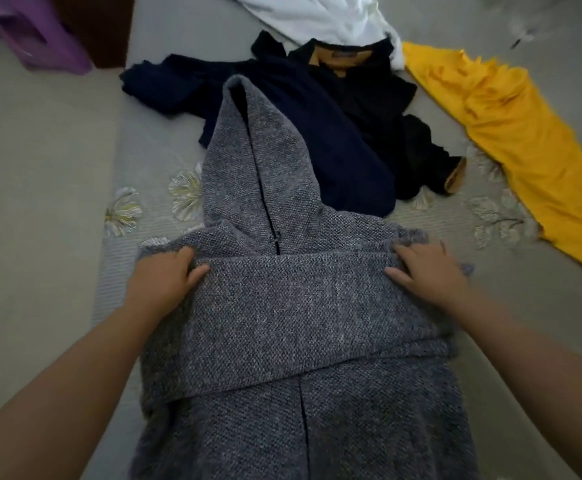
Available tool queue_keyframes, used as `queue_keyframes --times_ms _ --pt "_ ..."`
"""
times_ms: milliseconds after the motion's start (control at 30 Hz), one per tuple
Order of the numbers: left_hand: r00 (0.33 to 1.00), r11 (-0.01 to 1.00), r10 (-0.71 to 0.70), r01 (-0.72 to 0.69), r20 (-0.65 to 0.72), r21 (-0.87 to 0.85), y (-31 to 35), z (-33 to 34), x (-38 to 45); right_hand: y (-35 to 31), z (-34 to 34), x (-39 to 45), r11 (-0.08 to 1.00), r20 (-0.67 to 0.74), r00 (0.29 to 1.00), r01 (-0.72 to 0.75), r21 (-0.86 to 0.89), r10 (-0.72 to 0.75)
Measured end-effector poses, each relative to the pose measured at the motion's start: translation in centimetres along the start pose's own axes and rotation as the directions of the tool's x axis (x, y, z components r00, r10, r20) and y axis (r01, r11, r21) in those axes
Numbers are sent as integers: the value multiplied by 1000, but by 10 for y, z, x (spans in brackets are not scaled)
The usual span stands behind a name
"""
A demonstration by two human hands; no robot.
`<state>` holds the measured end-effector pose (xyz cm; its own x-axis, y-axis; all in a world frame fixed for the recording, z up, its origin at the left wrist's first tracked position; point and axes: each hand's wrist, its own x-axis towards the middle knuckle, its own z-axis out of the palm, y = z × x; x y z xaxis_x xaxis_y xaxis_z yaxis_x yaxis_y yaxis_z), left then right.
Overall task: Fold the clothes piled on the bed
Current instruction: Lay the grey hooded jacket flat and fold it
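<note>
On the bed [57, 174], left hand [165, 282] and right hand [428, 271] pinch the folded sleeves of a soft, thick, floppy grey knit hoodie [282, 306], best gripped at its edges.

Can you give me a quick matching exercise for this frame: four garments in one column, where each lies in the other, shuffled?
Garments:
1. grey hoodie
2. navy garment
3. yellow garment
4. white garment

Places:
A. top edge of the view, past the dark clothes
B. nearest the person, under both hands
C. far right, stretched out in a long strip
D. just beyond the hood, middle of the bed

Pairs: 1-B, 2-D, 3-C, 4-A
</note>
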<state>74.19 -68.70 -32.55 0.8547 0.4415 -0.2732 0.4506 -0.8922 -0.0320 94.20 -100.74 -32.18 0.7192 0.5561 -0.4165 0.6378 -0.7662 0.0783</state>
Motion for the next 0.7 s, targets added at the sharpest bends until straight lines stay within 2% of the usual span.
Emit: queue_keyframes --times_ms 33,133,300,367,433,500,567,633,700 --pt "999 1000 3 -3 40 18 -5 -4 0 -2 -3 2 999 44 999 25 -33 -23" --pt "996 999 -4 0 94 46 -28 -17 1 -18 -16 1 988 -72 985 155 -16 -156" --pt "985 975 -41 3 169 222 -63 -16 4 -52 -17 20 988 -59 986 155 8 -154" --pt "992 969 -85 61 90 240 -62 -5 2 -60 -8 27 995 -111 990 87 -40 -91" --pt "992 988 -115 120 -47 99 -52 8 -5 -62 2 29 999 -150 988 23 -38 -28" --pt "978 996 -90 84 -188 -38 -39 20 -16 -58 14 23 999 -229 973 30 32 -22" --pt "934 994 -61 25 -353 -108 -24 33 -31 -49 23 14 994 -307 951 12 110 23" --pt "944 992 -21 -23 -329 -127 -2 49 -59 -36 28 2 978 -189 970 -125 167 156" --pt "972 993 81 -99 -219 -72 14 65 -89 -23 40 -10 961 -62 971 -219 171 232"
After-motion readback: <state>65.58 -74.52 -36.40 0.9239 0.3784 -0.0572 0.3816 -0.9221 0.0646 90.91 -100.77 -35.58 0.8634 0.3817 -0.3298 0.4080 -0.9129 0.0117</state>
